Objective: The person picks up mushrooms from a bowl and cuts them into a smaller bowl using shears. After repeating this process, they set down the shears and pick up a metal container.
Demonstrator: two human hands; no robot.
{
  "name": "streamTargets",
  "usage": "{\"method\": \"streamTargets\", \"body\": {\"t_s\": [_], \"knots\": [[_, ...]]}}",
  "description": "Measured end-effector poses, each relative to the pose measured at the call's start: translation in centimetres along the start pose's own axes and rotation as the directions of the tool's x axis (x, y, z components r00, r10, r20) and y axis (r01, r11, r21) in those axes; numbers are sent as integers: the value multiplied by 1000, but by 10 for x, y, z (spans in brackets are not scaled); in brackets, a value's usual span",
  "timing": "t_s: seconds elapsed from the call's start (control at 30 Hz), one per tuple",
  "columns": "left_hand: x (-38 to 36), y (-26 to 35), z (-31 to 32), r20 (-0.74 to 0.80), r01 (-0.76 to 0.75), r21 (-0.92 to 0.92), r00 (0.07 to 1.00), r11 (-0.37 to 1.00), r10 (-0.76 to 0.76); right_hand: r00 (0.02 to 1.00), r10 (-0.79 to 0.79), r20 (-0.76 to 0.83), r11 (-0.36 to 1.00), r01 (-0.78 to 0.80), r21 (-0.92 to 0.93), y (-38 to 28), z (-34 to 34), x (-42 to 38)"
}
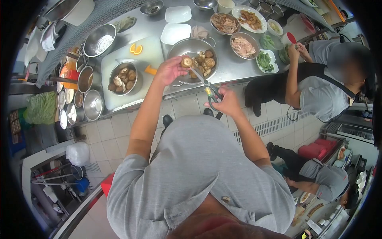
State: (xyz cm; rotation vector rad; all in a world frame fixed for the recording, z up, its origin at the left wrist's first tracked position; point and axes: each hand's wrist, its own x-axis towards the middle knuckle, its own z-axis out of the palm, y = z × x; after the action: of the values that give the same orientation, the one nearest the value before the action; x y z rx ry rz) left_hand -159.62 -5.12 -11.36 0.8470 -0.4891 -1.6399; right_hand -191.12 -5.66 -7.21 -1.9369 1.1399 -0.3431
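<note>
Mushroom (186,61), one, sits pinched in the left hand (170,70) above the steel surface (232,67). Left of it, one small bowl of mushrooms (123,77) rests on a white board (153,53). Behind it stands one large bowl (193,59), also holding mushrooms. Rightward, the right hand (227,102) grips one pair of scissors (207,87), blades touching the mushroom.

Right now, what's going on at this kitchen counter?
The left hand holds a mushroom over a metal bowl of mushrooms. The right hand grips scissors with the blades at the mushroom. A second bowl of mushrooms sits on the white board. Another person works further along the counter.
</note>
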Motion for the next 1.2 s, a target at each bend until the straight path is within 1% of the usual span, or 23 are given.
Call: {"method": "streamTargets", "body": {"t_s": [0.07, 0.17, 0.27, 0.37, 0.47, 0.57, 0.67, 0.77, 0.87, 0.97, 1.07, 1.2], "knots": [[-2, -3, 1, -24, 2, 39, 1000, 999, -1, 999, -27, -20, 999, 26, -20, -5, 1, -2], [0, -8, 6, -53, 23, 137, 998, 990, -16, 999, 45, 5, 992, -44, -120, -14, 0, -1], [0, -14, 16, -92, 46, 250, 995, 967, -24, 987, 144, 69, 972, -128, -199, -28, 1, 2], [0, -19, 14, -154, 84, 329, 987, 940, -35, 971, 204, 122, 963, -177, -202, -29, 8, 9], [4, -25, 3, -210, 118, 371, 977, 921, -41, 989, 107, 105, 987, -93, -133, -21, 19, 10], [5, -25, -5, -238, 147, 426, 970, 893, -46, 970, 176, 167, 984, -167, -64, -19, 24, 13], [8, -25, -8, -237, 169, 480, 970, 861, -59, 966, 182, 182, 983, -172, -69, 1, 34, 18], [9, -20, -1, -258, 186, 499, 964, 847, -60, 971, 176, 162, 983, -163, -88, 4, 35, 19], [10, -20, -6, -268, 183, 516, 962, 837, -45, 964, 205, 170, 978, -206, -16, -15, 22, 9], [8, -17, -3, -258, 175, 531, 965, 829, -39, 967, 206, 152, 977, -212, 20, -30, 16, 1], [6, -19, 1, -241, 172, 543, 970, 822, -43, 960, 246, 134, 965, -255, 56, -17, 27, 4], [4, -19, 3, -225, 152, 550, 974, 821, -30, 949, 277, 150, 921, -307, 240, -7, 41, 2]]}}
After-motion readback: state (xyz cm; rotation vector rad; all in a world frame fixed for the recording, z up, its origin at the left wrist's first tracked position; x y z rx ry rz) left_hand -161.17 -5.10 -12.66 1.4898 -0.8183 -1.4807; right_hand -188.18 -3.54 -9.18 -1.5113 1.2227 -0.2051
